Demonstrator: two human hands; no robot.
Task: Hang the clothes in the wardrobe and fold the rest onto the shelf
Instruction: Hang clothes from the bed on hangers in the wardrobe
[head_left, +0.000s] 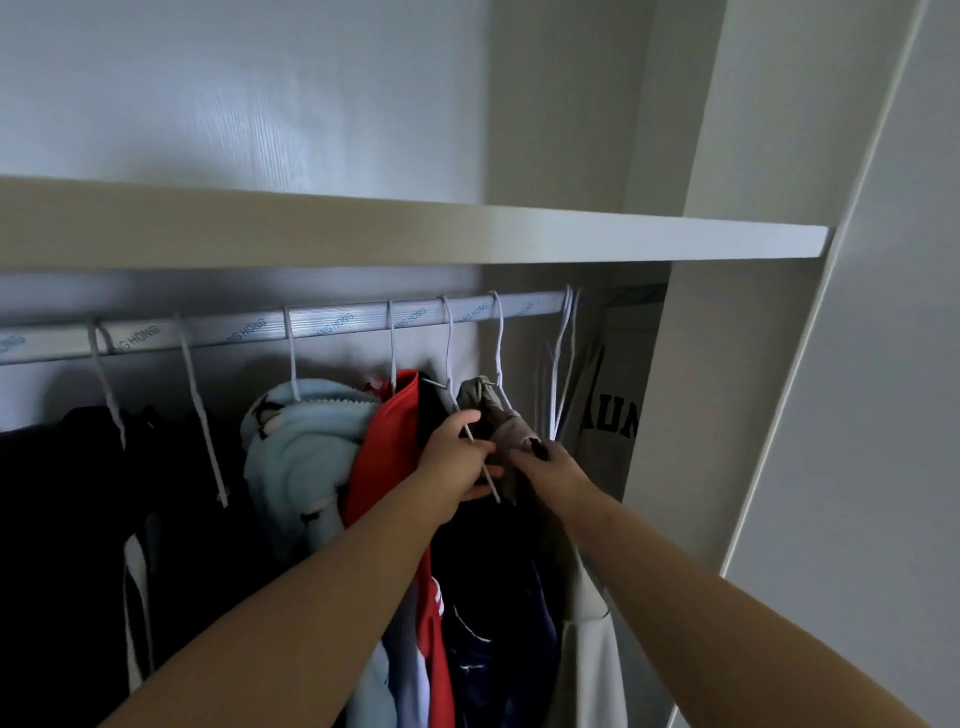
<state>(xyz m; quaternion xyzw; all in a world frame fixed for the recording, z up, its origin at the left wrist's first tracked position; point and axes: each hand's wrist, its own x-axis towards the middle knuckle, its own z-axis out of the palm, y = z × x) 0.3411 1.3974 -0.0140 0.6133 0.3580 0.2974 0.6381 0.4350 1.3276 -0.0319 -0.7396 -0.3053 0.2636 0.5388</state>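
Head-worn, close, facing into wardrobe (696, 395)

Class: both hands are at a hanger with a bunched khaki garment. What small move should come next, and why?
Probably the right hand should draw the khaki garment down along the hanger that the left hand grips: the cloth sits bunched near the hook, while the hanger already hangs on the rail.

A home bedroom wardrobe: white shelf (519, 234) above a rail (322, 325) of hung clothes (306, 447).
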